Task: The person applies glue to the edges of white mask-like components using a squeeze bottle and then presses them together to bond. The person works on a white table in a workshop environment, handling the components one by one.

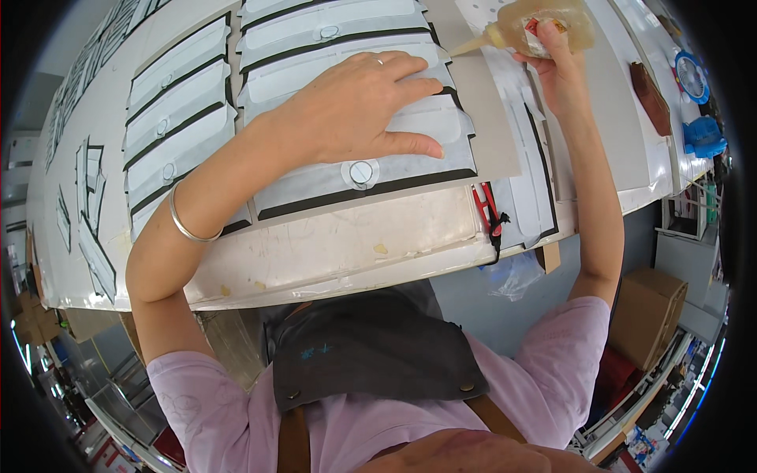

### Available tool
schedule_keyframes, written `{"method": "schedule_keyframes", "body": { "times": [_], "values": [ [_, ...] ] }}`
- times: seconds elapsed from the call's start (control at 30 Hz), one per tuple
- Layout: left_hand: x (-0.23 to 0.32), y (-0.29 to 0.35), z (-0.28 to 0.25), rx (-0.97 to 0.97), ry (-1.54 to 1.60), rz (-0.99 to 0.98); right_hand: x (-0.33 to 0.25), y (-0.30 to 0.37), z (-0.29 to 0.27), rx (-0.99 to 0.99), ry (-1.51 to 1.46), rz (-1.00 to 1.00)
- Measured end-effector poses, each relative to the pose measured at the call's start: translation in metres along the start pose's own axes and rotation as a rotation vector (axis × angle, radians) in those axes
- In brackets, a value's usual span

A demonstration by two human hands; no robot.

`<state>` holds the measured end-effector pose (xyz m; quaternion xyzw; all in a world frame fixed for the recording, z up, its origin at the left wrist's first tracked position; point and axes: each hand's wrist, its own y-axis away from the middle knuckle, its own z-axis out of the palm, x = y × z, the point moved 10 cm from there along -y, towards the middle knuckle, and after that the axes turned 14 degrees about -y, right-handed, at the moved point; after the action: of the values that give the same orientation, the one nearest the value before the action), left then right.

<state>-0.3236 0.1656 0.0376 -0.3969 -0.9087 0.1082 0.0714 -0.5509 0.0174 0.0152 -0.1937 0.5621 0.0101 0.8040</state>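
My left hand (355, 110) lies with fingers spread on a stack of overlapping pale flat panels (300, 189) with black edges. A round metal button (361, 173) sits on the nearest panel, just below that hand. Up at the right, my right hand (561, 75) is wrapped round a translucent squeeze bottle (582, 27) of yellowish liquid, tipped on its side. Its thin nozzle (471, 45) points left, and the tip is at the right ends of the panels, close to my left fingertips. Whether the tip touches a panel, I cannot tell.
A second column of similar panels (169, 134) lies to the left, with loose narrow strips (95, 252) beyond. A red-handled tool (482, 209) rests near the table's front edge. At the right are a brown object (650, 98), a small blue fan (691, 76) and a cardboard box (648, 315).
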Motion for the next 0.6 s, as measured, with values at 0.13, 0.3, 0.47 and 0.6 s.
{"method": "schedule_keyframes", "body": {
  "times": [0.13,0.3,0.47,0.6],
  "values": [
    [0.0,0.0,0.001,-0.007,-0.002,0.011,-0.006,0.013,0.008,-0.094,-0.001,0.026],
    [0.0,0.0,0.002,0.006,-0.01,0.023,-0.02,0.023,0.038,-0.166,0.024,0.025],
    [0.0,-0.001,0.003,-0.002,0.002,0.023,-0.017,0.01,0.025,-0.147,0.067,-0.065],
    [-0.001,0.002,0.002,0.012,0.017,0.018,-0.04,-0.023,0.017,-0.136,0.006,-0.322]
  ]
}}
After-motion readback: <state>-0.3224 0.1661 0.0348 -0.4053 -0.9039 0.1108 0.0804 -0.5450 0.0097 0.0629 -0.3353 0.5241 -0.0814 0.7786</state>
